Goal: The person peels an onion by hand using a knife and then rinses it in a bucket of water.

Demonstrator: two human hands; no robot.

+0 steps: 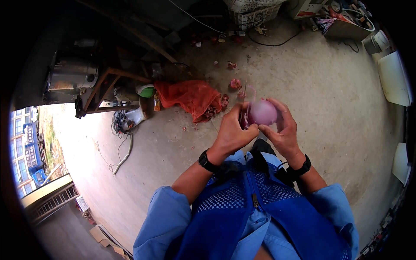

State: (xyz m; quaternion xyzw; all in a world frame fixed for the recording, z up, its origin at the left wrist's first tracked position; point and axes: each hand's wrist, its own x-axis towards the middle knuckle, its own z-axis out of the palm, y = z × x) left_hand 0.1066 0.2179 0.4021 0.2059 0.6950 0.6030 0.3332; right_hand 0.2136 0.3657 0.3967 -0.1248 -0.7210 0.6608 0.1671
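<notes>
A round, pale purple red onion [263,113] is held up in front of my body between both hands, slightly blurred. My right hand [282,130] curls round its right side, fingers over the far edge and thumb underneath. My left hand [234,132] is closed at its left side, the thumb close to the right thumb. Dark purple loose skin [246,120] shows between the left fingers and the onion. A thin pink strip [252,90] and a thin dark upright line stand above the left fingers; their kind is unclear.
On the floor ahead lies a red mesh bag [185,98] with onions at its mouth. Loose onions [235,83] and skin scraps are scattered nearby. A wooden frame [110,78] and cables [123,123] are at left, white crates [255,16] far ahead, white panels [394,78] at right.
</notes>
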